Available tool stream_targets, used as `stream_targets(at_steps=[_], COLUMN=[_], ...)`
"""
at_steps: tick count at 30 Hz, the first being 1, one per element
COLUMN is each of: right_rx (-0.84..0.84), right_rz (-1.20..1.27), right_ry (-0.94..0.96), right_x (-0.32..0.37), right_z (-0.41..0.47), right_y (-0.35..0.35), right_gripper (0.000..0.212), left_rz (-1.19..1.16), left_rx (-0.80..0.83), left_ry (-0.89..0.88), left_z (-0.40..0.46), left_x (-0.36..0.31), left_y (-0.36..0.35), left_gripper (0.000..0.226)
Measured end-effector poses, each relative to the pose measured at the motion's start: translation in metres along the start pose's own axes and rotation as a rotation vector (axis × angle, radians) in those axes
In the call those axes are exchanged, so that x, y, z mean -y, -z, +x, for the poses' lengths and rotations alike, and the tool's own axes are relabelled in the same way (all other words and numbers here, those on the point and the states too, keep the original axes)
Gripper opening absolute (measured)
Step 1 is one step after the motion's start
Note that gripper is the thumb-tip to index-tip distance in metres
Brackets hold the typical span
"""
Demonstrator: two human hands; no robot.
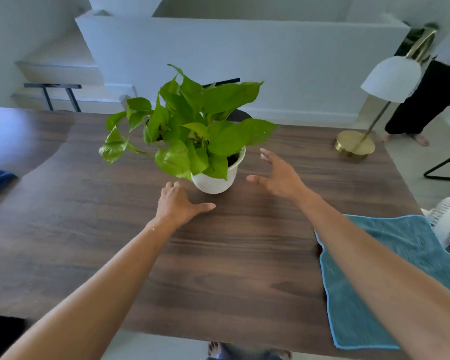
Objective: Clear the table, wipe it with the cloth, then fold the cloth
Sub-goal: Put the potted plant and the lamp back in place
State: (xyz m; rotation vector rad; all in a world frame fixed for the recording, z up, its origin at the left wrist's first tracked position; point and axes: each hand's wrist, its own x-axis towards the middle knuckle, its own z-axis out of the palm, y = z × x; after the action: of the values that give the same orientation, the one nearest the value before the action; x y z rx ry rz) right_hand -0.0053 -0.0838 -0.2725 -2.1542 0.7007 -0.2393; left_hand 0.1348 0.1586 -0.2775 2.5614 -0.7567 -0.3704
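A leafy green plant in a white pot (215,181) stands near the middle of the dark wooden table (218,268). My left hand (178,202) lies just left of the pot's base, fingers spread, fingertips close to the pot. My right hand (276,172) hovers to the right of the pot with fingers straight and spread, a small gap from it. Neither hand holds anything. A blue cloth (369,302) lies flat at the table's right front corner, partly under my right forearm.
A brass lamp (356,144) with a white shade stands on the table's far right corner. Another person (431,100) stands beyond it. A white fan (447,219) sits right of the table, and a black chair frame (447,167) is behind it.
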Motion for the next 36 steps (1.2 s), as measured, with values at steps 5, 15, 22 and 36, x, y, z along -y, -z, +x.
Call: stream_targets(at_steps=[5, 15, 22, 36], right_rx=[-0.151, -0.396, -0.524, -0.521], right_rz=[0.003, -0.015, 0.016, 0.064], right_ry=[-0.079, -0.249, -0.302, -0.24], right_x=[-0.027, -0.094, -0.136, -0.177], right_z=[-0.019, -0.046, -0.018, 0.077], right_y=[0.041, 0.153, 0.227, 0.276], right_gripper=[0.092, 0.082, 0.072, 0.059], left_rz=[0.029, 0.003, 0.003, -0.044], left_rx=[-0.039, 0.083, 0.11, 0.158], left_ry=[-0.061, -0.296, -0.398, -0.342], left_z=[-0.024, -0.007, 0.042, 0.141], left_x=[-0.043, -0.199, -0.297, -0.4], left_y=[-0.034, -0.091, -0.131, -0.227], left_gripper=[0.091, 0.11, 0.123, 0.14])
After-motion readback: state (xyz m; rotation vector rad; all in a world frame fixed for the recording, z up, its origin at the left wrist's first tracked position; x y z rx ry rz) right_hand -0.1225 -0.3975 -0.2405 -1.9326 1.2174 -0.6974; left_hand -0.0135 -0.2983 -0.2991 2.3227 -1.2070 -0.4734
